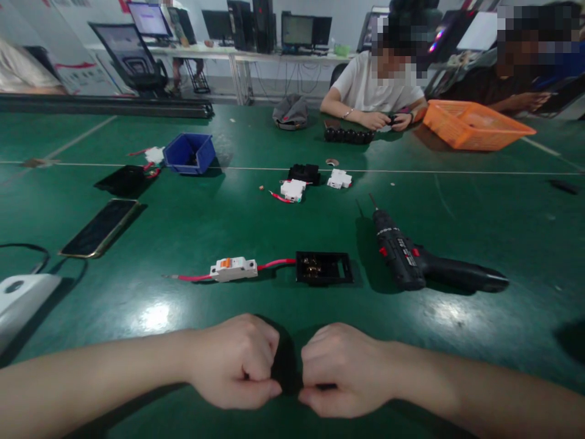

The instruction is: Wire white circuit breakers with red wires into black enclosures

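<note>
My left hand (242, 363) rests on the green table as a loose fist, with nothing showing in it. Facing it across a small gap, my right hand (342, 369) is curled the same way. Beyond them lies a white circuit breaker (234, 269) with an orange switch. One red wire (276, 263) runs from it to an open black plastic box (324, 268) with brass-coloured parts inside; another red wire (194, 278) sticks out to its left, its end bare. A black cordless drill (402, 253) lies on its side at the right, its bit pointing away from me.
A phone (101, 228), a blue bin (191, 153) and a white device (25, 299) are on the left. Farther back lie white breakers (293, 190), (339, 178) and a grey bag (291, 112). An orange basket (475, 125) stands near a seated person (372, 91).
</note>
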Demonstrator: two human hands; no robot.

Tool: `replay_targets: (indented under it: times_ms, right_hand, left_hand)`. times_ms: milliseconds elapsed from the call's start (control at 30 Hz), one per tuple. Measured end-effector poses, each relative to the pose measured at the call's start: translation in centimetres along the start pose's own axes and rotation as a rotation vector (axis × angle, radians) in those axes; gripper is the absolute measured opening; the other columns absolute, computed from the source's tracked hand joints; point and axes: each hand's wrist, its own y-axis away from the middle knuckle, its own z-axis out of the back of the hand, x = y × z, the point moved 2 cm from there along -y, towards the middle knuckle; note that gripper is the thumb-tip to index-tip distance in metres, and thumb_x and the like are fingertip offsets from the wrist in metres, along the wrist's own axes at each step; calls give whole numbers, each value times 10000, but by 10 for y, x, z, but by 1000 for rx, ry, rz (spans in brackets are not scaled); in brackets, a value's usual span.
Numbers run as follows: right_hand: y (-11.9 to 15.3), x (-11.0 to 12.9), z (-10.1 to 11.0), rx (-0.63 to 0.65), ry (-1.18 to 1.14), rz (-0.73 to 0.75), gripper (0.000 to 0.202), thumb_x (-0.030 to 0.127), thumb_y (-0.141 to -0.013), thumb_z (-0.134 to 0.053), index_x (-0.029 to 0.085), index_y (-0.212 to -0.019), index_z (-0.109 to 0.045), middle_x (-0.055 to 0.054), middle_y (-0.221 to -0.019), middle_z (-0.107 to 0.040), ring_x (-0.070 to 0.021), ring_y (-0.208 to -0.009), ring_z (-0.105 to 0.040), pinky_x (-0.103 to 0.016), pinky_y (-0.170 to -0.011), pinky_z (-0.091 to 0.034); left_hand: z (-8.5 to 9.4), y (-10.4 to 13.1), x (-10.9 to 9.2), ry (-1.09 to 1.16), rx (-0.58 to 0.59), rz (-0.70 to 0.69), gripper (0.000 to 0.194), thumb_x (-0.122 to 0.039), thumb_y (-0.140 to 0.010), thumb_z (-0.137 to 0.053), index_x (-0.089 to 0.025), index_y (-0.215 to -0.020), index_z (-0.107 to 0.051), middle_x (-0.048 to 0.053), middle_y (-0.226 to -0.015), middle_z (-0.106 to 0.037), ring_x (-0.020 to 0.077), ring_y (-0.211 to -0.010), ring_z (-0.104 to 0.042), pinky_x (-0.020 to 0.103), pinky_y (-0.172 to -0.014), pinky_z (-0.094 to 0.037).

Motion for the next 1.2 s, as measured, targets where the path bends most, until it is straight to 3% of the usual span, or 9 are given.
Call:
replay_targets:
  times_ms: [633,1200]
  right_hand:
    - [-1,1,2,-84,-31,23,393,336,-981,-495,206,-611,-511,36,-574,-514,-112,-547,-473,-277,-526,-320]
    - [0,0,1,-64,-8,27,396,355,-997,-485,210,-629,-520,24,-598,-544,-118,-568,-510,-275,-542,-332]
  left_hand:
    - [-1,2,0,11,13,11,447,-170,-926,-518,-215,-571,-250,-24,-451,-461,133,-529,-506,333,-584,-387]
    - [-1,3,0,-34,24,12,446,-184,-961,-489,-212,-582,-255,-20,-472,-500,132,-557,-534,320,-605,-410]
